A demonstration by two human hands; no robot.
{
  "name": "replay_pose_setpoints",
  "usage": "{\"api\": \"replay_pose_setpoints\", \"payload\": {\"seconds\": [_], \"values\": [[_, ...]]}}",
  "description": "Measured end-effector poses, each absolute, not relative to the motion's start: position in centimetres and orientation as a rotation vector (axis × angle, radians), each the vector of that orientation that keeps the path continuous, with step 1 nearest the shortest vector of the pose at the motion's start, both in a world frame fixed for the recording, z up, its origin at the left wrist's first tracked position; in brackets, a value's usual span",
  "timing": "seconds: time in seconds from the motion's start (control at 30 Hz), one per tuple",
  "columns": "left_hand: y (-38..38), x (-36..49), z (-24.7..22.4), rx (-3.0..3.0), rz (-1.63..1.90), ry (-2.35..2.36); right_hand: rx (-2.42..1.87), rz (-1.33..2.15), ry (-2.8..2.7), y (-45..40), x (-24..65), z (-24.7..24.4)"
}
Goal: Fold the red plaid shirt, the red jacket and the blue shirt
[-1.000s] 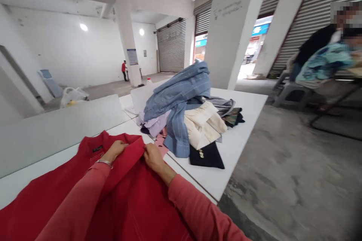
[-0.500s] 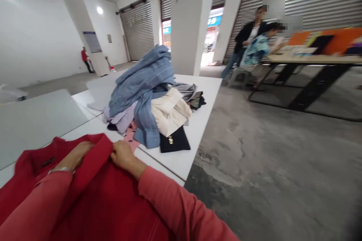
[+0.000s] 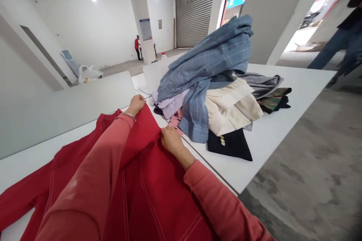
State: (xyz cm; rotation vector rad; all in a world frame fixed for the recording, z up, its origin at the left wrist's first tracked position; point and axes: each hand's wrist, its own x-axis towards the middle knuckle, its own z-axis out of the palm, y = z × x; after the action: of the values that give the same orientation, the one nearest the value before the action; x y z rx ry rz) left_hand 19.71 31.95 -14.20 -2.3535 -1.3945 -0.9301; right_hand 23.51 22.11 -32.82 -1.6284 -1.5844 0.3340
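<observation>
A red garment with pale stitching lies spread over the near part of the white table. My left hand, with a bracelet at the wrist, pinches an upper corner of its collar or lapel. My right hand is closed on the same flap, lower and to the right. Just beyond my right hand rises a heap of clothes: a blue checked garment on top, a cream garment, a lilac one and a black piece with a gold ornament.
A grey-white panel stands along the table's far left side. Farther back are a person in red by a pillar and a white plastic bag. At the right edge another person's legs show beyond the table.
The view has swung left. My left hand has moved from inside the collar area up to the flap's far corner, and the flap is now stretched flatter between both hands.
</observation>
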Motion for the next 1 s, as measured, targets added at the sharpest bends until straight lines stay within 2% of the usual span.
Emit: {"api": "replay_pose_setpoints", "payload": {"seconds": [0.3, 0.53, 0.67, 0.77, 0.83, 1.0], "values": [[33.6, 20.0, -15.4, -2.376, -0.679, -1.094, -1.762, 0.343, -1.553, 21.8, 23.5, -32.9], [29.0, 16.2, -15.6, -2.424, -0.507, -0.867, -1.764, 0.345, -1.516, 21.8, 23.5, -33.0], [24.9, 11.0, -19.1, -2.421, -0.190, -0.714, -1.503, 0.006, -1.485, 21.9, 23.0, -32.8], [22.5, 7.1, -22.8, -2.332, 0.053, -0.730, -1.339, -0.252, -1.579, 22.4, 22.1, -33.1], [21.1, 4.8, -24.3, -2.255, 0.154, -0.756, -1.476, -0.198, -1.693, 22.8, 21.6, -33.6], [18.3, -1.2, -22.6, -2.043, 0.120, -1.046, -1.696, -0.066, -1.763, 23.5, 21.3, -34.5]]}}
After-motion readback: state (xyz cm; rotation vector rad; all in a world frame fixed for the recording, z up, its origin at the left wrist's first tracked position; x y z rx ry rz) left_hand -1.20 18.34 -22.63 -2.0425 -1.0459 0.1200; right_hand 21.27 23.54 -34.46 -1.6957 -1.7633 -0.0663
